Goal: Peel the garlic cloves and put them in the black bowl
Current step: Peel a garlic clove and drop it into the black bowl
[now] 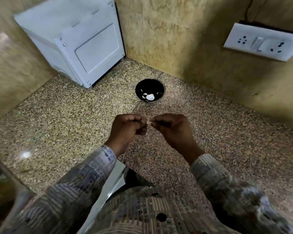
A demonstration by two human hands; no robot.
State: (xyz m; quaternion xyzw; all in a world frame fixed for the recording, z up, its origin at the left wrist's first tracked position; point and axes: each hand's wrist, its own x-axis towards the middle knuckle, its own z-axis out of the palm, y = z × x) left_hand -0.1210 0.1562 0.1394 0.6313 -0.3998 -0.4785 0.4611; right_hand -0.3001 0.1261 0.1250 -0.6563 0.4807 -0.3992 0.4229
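A small garlic clove point(147, 122) with papery skin sits between both my hands above the speckled stone counter. My left hand point(128, 128) pinches it from the left and my right hand point(172, 128) pinches it from the right, fingers curled. Most of the clove is hidden by my fingertips. Farther back near the wall corner stands the black bowl point(149, 83), holding a few peeled white cloves point(149, 97).
A white boxy appliance point(78, 41) stands at the back left against the wall. A white switch and socket plate point(262, 42) is on the right wall. The counter's front edge point(118, 178) runs below my forearms.
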